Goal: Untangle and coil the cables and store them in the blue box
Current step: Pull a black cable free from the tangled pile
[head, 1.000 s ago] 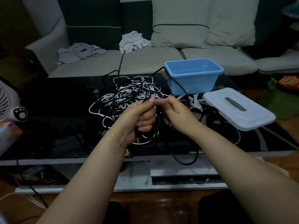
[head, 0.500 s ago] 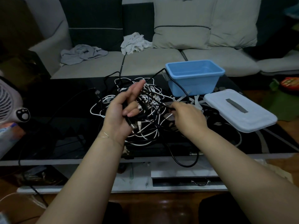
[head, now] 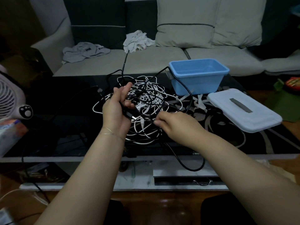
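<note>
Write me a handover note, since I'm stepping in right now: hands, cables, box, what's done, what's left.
Left hand: palm up, black cable with a USB plug lying across it, thumb on it.
Right hand: pinches a black strand at the tangle's near edge.
Tangled pile of black and white cables: on the black glass table, left of the blue plastic box.
Box holds nothing; its white lid lies off, to its right.
Done: nothing coiled or stored.
Left: untangle, coil, store everything.

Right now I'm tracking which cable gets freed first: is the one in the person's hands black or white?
A black cable from the tangle: it crosses the left hand, and the right hand pinches it. The white cables lie loose on the table.
</note>
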{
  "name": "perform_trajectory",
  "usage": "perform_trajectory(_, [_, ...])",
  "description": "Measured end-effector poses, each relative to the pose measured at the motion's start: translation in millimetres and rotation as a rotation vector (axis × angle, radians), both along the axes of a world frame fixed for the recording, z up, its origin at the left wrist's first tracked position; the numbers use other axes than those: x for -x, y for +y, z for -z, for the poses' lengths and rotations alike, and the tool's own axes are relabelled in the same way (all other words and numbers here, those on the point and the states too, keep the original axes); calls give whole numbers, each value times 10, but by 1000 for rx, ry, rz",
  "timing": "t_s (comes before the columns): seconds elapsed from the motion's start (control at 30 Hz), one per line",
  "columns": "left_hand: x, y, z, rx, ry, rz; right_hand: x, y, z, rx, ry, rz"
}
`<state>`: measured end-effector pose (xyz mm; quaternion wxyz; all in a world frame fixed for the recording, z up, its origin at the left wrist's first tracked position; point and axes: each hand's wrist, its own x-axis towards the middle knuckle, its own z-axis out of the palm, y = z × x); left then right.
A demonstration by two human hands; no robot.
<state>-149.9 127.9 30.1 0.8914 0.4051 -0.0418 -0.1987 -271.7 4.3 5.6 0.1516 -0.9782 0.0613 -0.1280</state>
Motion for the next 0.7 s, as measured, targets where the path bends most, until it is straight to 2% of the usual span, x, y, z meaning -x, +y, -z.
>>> perform_trajectory(0.1, [58,-20,3,-145,-186,-47,9,70,-7,126,1,-40])
perform_trajectory(0.2, [129,-21,-5,-362,-462,-45,18,86,-11,182,-22,-69])
perform_trajectory(0.33, [212,-46,37,-586,-746,108,60,104,-64,180,-23,-114])
perform_trajectory(0.43, [246,-58,123,-863,-999,147,100,71,-124,171,-75,-105])
perform_trajectory(0.5, [298,-57,128,-941,-1010,220,122,28,-154,130,-156,-63])
perform_trajectory(0.6, [447,-73,110,-793,-921,493,148,-47,-147,12,-285,10])
perform_trajectory(0.7, [519,-99,69,-718,-867,605,143,-85,-142,-166,-278,86])
